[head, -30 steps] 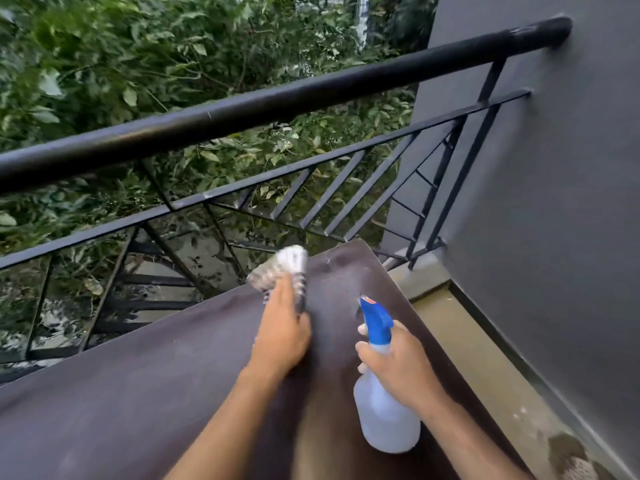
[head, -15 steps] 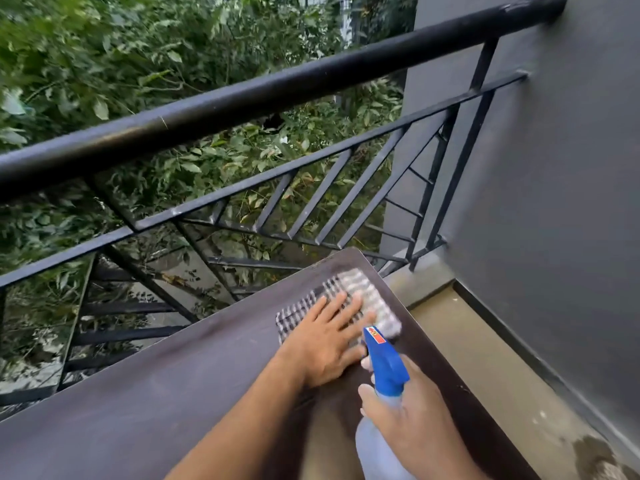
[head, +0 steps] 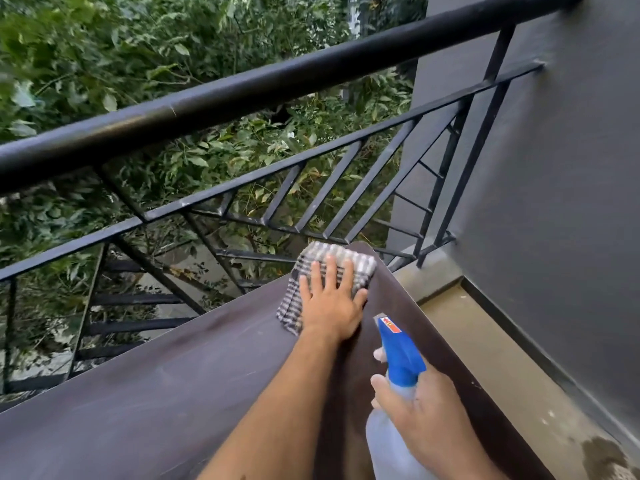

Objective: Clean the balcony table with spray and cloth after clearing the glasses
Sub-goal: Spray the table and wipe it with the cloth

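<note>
A dark brown table point(head: 166, 393) fills the lower half of the view. At its far right corner lies a folded checked cloth point(head: 356, 263), black and white. My left hand point(head: 330, 303) presses flat on the cloth with the fingers spread. Nearer to me, my right hand point(head: 422, 414) grips the neck of a clear spray bottle point(head: 401, 362) with a blue trigger head, nozzle pointing toward the cloth. The bottle's lower body runs out of the frame at the bottom. No glasses are in view.
A black metal railing point(head: 242, 91) runs right behind the table's far edge, with green foliage beyond it. A grey wall point(head: 561, 202) stands to the right. Between table and wall lies a strip of tan floor point(head: 512, 375) with a wet stain.
My left hand has flattened the cloth and slid it from the table's far edge toward the far right corner. The spray bottle in my right hand stays close beside it.
</note>
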A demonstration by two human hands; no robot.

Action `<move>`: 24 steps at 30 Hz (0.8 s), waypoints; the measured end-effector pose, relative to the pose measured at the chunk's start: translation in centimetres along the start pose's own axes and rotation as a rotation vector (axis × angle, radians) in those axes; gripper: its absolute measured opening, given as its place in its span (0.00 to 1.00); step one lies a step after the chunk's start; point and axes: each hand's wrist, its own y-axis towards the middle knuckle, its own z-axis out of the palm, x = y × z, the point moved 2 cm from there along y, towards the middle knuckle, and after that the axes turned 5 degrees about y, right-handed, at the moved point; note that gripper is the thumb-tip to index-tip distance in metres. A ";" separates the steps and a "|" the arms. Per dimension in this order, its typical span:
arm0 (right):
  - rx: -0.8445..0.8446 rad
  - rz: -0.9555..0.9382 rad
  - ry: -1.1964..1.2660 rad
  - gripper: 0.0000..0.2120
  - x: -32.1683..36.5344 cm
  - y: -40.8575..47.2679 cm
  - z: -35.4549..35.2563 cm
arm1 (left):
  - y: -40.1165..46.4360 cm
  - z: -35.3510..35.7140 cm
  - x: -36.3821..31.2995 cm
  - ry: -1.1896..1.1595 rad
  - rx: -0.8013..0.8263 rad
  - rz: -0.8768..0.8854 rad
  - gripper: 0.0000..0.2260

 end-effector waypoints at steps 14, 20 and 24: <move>-0.014 -0.033 -0.039 0.14 -0.1 -1.0 0.9 | -5.4 -0.3 6.8 0.023 -0.022 -0.054 0.26; 0.081 0.000 -0.146 0.09 0.8 -0.2 1.3 | -13.3 2.0 9.0 -0.084 -0.104 -0.287 0.26; 0.209 0.005 -0.265 0.12 2.6 -0.1 2.9 | -17.9 2.3 11.9 -0.357 -0.160 -0.533 0.23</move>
